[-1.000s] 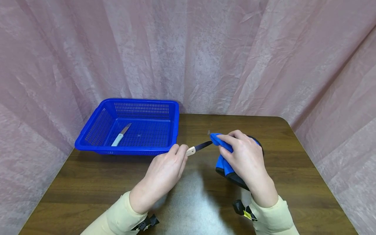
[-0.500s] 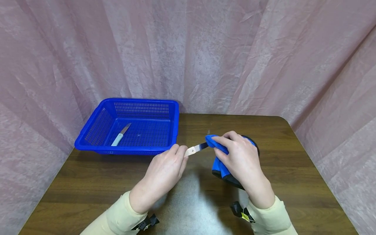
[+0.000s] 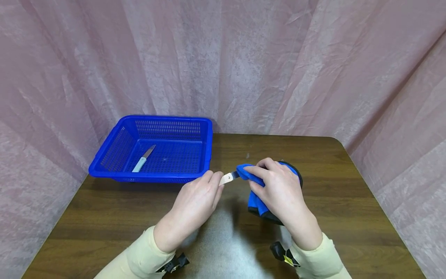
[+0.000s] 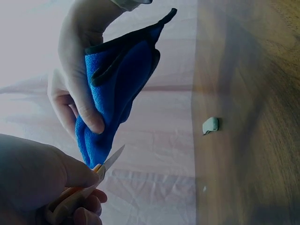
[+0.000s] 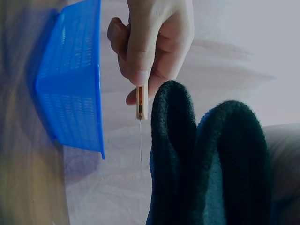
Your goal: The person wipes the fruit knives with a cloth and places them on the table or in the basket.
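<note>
My left hand (image 3: 195, 209) grips the cream handle of a small folding knife (image 3: 227, 178), its blade pointing right. My right hand (image 3: 280, 190) holds a folded blue cloth (image 3: 256, 203) with black edging, pinched between thumb and fingers. In the head view the cloth covers most of the blade, its folded tip close to the handle. From the left wrist, the blade (image 4: 114, 157) shows beside the cloth's lower end. The right wrist view has the knife edge-on, its handle (image 5: 141, 103) under the left thumb and the dark cloth edge alongside.
A blue perforated basket (image 3: 167, 176) stands at the left on the wooden table (image 3: 334, 186). Inside lies another knife (image 3: 140, 164) with a pale handle. A small pale green block (image 4: 210, 125) sits on the table in the left wrist view. Pink curtains (image 3: 244, 69) hang behind.
My right hand has moved left with the cloth, along the blade toward the handle, so less of the blade shows. My left hand has stayed in place, holding the knife.
</note>
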`<state>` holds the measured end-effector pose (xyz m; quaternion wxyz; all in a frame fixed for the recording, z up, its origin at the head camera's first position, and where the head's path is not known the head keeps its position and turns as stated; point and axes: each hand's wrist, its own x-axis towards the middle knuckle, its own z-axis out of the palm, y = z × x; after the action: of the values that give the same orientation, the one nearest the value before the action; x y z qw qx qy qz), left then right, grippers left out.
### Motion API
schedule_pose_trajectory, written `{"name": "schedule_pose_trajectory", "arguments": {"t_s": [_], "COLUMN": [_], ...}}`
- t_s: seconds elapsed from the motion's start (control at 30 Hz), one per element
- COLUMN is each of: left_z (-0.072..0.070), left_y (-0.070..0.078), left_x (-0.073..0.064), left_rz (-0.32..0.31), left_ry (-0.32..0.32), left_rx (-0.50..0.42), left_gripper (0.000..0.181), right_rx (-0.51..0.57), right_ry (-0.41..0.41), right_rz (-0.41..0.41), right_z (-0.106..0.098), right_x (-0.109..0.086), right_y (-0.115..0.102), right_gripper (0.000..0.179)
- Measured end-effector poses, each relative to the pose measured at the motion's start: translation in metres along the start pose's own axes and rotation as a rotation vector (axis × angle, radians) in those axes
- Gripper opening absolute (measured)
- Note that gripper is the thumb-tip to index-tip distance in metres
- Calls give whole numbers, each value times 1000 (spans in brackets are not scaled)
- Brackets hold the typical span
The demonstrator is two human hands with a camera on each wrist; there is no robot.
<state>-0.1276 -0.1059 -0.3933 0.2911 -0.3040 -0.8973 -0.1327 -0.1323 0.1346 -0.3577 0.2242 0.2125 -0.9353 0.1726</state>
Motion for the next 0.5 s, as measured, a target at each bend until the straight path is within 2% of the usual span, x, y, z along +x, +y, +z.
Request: {"name": "schedule_pose_trajectory", "arguments": {"t_s": [0.23, 0.5], "left_z": [1, 0], "left_y": [0, 1], "left_x": [-1, 0], "left_rz": [11, 9], "left_ry": [4, -30], "left_rx": [1, -19], "left_gripper": [24, 26], "right_rx": [5, 4], "right_ry": [-23, -24], "right_rz": [-14, -35], "right_z": [3, 6], "right_x": [-1, -1], "right_y": [-6, -8], "right_gripper": [32, 32]}}
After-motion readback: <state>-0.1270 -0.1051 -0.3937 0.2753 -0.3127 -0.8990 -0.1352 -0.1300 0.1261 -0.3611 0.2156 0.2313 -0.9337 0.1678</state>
